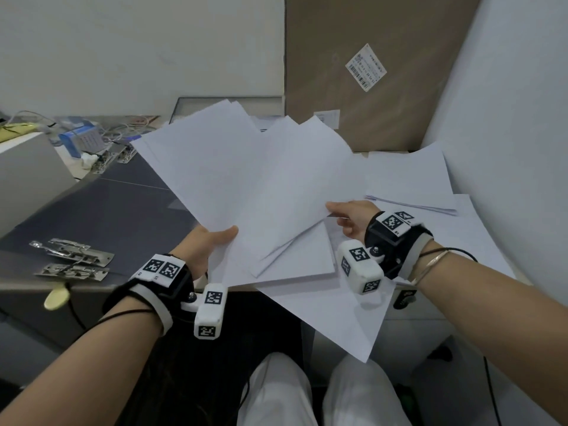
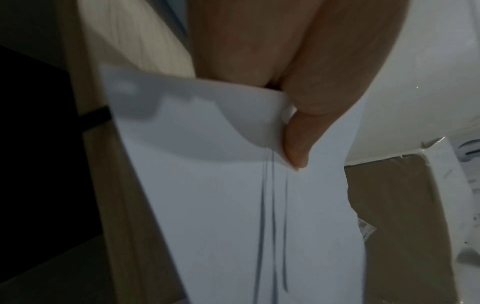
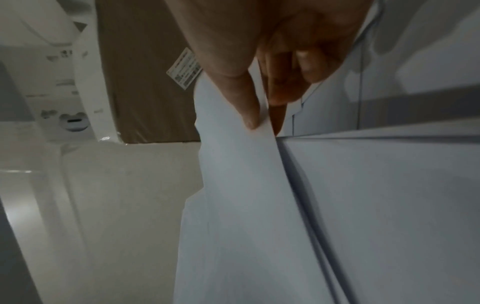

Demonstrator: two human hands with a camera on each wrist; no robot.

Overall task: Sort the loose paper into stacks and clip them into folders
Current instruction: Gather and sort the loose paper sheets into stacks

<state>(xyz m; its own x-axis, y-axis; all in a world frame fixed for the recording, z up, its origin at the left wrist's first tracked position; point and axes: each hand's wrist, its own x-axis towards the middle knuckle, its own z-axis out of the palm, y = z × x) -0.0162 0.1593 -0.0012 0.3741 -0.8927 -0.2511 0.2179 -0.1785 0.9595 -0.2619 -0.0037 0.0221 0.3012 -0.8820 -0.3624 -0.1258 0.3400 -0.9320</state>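
A fanned bundle of white sheets [image 1: 246, 179] is lifted above the desk. My left hand [image 1: 212, 241] grips its near left corner, thumb on top; the left wrist view shows the thumb [image 2: 298, 139] pressed on the sheets [image 2: 233, 205]. My right hand [image 1: 347, 213] pinches the bundle's right edge, and the right wrist view shows thumb [image 3: 246, 107] and fingers nipping a sheet [image 3: 246, 205]. More loose sheets [image 1: 338, 309] lie on the desk below and overhang its front edge. A dark grey open folder [image 1: 116, 210] lies at left with two metal clip mechanisms [image 1: 73, 259] on it.
A second small pile of paper [image 1: 412, 186] lies at the right by the white wall. A big brown cardboard box [image 1: 368, 72] stands behind. Cables, a blue box [image 1: 81, 139] and more metal clips [image 1: 113, 156] clutter the back left. A grey box [image 1: 27, 176] stands far left.
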